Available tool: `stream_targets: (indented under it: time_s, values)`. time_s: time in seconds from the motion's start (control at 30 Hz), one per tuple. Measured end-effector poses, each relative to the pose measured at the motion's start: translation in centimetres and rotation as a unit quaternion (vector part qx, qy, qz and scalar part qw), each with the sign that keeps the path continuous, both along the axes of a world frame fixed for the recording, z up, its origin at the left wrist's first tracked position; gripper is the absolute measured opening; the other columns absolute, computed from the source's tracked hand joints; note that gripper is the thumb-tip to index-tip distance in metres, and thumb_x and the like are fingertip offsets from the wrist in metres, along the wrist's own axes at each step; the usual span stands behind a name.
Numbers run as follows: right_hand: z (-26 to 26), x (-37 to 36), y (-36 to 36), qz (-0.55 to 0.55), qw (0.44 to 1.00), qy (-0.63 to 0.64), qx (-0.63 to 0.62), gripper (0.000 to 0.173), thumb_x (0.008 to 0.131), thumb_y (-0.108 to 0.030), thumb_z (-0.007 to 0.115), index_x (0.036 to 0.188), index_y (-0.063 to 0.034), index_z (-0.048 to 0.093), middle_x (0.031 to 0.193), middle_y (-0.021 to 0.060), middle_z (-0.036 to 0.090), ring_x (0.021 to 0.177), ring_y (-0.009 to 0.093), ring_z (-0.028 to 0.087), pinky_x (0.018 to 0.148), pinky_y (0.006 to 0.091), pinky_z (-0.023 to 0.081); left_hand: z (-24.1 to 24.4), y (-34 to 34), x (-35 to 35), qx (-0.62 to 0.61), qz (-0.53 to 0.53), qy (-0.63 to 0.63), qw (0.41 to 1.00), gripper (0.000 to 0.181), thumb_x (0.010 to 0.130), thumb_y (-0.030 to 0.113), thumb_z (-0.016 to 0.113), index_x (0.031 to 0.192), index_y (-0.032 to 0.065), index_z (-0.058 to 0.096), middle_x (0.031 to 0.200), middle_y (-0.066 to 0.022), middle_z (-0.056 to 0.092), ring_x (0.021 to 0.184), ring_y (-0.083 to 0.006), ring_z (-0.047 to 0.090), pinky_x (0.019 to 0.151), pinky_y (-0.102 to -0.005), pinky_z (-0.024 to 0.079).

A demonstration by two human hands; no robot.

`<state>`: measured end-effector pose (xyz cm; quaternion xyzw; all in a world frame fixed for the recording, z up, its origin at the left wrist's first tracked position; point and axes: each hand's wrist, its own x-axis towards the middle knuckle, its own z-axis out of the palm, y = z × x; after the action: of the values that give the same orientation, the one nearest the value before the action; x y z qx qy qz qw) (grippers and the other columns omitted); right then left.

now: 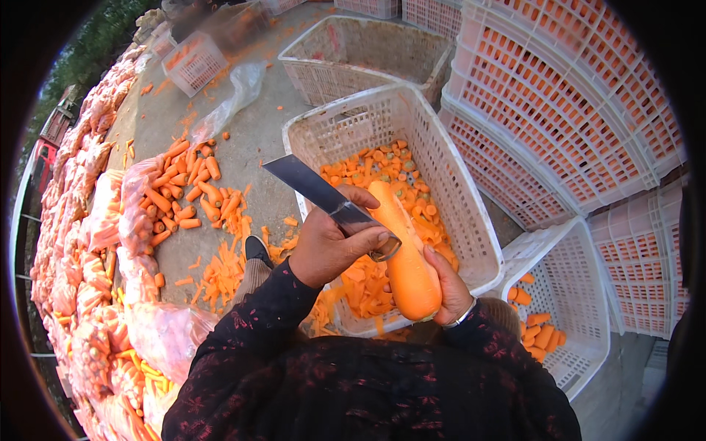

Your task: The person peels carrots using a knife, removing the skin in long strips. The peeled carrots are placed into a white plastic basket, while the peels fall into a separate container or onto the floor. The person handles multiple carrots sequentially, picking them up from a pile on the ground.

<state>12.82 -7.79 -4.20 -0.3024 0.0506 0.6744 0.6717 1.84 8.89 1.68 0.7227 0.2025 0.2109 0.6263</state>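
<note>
In my left hand (325, 242) is a flat metal peeler (309, 179), its dark broad strip pointing up and left. The looped end of the tool lies against or just above a large carrot (408, 259). My right hand (449, 289) grips the thick lower end of this carrot, which tilts up and to the left. Pale peeled streaks run along its right side. Below both hands stands a white plastic crate (485, 237), holding orange peelings (364, 286) and cut carrot ends (380, 160). The fingers beneath the carrot are partly hidden.
Loose carrots (179, 187) spill from a plastic bag on the left floor, beside scattered peelings (223, 270). Filled bags (91, 275) line the far left. At right, a crate (584, 342) holds peeled carrots (543, 336), near stacked carrot-filled crates (557, 105). Another crate (358, 60) stands ahead.
</note>
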Motion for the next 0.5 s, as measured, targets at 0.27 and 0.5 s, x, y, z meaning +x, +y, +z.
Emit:
stream_targets:
  time_s: [0.27, 0.5]
  values:
    - [-0.5, -0.5, 0.6, -0.005, 0.995, 0.072, 0.065, 0.047, 0.091, -0.040, 0.038, 0.122, -0.0043, 0.041, 0.111, 0.0110, 0.054, 0.097, 0.020, 0.056, 0.085, 0.0351, 0.046, -0.4, -3.0, 0.2, -0.074, -0.135, -0.014, 0.988, 0.022, 0.070, 0.006, 0.072, 0.084, -0.0006, 0.056, 0.078, -0.0042, 0.058, 0.071, -0.0095, 0.058, 0.062, -0.0219, 0.046]
    - [-0.1, -0.2, 0.9, -0.016, 0.997, 0.063, 0.035, 0.044, 0.090, -0.041, 0.042, 0.116, -0.0056, 0.046, 0.107, 0.0085, 0.056, 0.094, 0.019, 0.056, 0.081, 0.0323, 0.047, -0.7, -3.4, 0.0, -0.039, -0.150, -0.027, 0.988, 0.013, 0.074, 0.006, 0.068, 0.078, -0.0005, 0.057, 0.074, -0.0030, 0.056, 0.069, -0.0094, 0.056, 0.060, -0.0231, 0.044]
